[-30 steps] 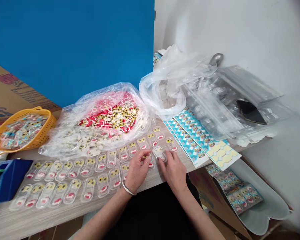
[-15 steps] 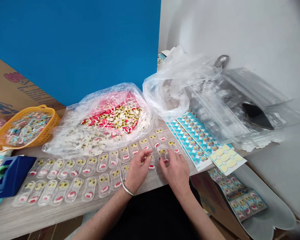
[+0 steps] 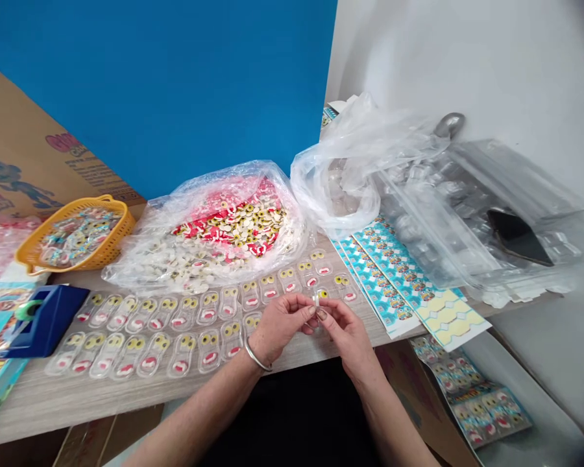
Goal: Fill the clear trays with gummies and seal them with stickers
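Observation:
My left hand (image 3: pixel 285 324) and my right hand (image 3: pixel 343 327) meet near the table's front edge, fingertips pinched together. Between them is a small clear plastic piece with a yellow eye piece (image 3: pixel 323 294) showing behind the fingertips; fingers hide the rest. Rows of clear blister shells (image 3: pixel 209 349), with yellow eyes and red-and-white mouth pieces inside, lie to the left of my hands. Behind them a clear plastic bag (image 3: pixel 150 243) lies open, full of loose eye and mouth pieces.
An orange basket (image 3: pixel 121 227) of packed pieces and a blue tape dispenser (image 3: pixel 61 324) stand left. Printed card sheets (image 3: pixel 392 272) lie right, near a clear bin (image 3: pixel 448 240) of empty shells with a black phone (image 3: pixel 518 237) on it. Cardboard box (image 3: pixel 43 143) behind left.
My hands, apart before, have come together at the small plastic piece. The camera view has shifted left, so the table's things appear further right.

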`<state>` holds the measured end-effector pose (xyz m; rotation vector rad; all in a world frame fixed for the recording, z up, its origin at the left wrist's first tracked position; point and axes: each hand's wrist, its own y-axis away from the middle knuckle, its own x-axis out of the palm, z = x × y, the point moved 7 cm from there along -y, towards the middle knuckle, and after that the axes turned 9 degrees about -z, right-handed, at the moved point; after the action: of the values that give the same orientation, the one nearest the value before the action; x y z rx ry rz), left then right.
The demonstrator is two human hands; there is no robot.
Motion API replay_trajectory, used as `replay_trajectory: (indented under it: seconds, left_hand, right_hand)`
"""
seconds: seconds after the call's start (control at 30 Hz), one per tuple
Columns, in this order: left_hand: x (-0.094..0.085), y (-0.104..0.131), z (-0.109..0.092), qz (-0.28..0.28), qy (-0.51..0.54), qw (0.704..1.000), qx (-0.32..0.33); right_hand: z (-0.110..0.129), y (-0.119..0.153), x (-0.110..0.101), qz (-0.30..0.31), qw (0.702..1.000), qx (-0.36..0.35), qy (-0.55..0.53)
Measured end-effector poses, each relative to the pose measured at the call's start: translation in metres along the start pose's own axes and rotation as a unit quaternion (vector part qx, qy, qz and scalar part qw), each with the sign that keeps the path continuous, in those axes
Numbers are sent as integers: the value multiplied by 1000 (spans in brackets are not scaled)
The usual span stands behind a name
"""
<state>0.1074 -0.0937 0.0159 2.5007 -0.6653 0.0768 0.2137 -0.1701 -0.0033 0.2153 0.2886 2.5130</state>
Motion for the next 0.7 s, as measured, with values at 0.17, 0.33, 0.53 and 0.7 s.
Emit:
replay_trajectory:
  seconds: [0.17,0.33,0.53,0.7]
  left_hand:
    - [0,4,1,23,11,999,-39]
    - [-3,4,6,20,13,999,-38]
    - [-4,5,6,21,-2,1000,-19]
    - [-3,8,1,26,-34,999,-4]
  right_hand:
    - [-7,3,1,-11,998,29,-52]
    - [-15,7,3,-4,995,65,-70]
    - [-15,9,2,0,995,66,-69]
    - [-18,10,3,4,994,76,-74]
